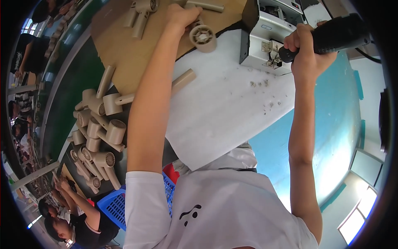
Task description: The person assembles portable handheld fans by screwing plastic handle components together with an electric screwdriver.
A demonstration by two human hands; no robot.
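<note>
My left hand (182,17) is closed at the far edge of the brown board. It grips a beige hair dryer (204,39), whose round open end faces me and shows a finned core inside. Just beyond that hand lies another beige handle (209,6), partly hidden by the fingers. My right hand (309,50) is wrapped round a thick black electric screwdriver (340,35), held nearly level. Its nose points left at the metal outlet of a silver box-shaped screw feeder (269,35); whether the tip touches a screw is too small to tell.
Several beige hair dryers (93,137) are heaped at the left, with others (143,16) on the brown board (112,37). Small loose screws (260,84) dot the white sheet (211,116). A green conveyor (68,89) runs at the left. A blue basket (114,207) and co-workers are lower left.
</note>
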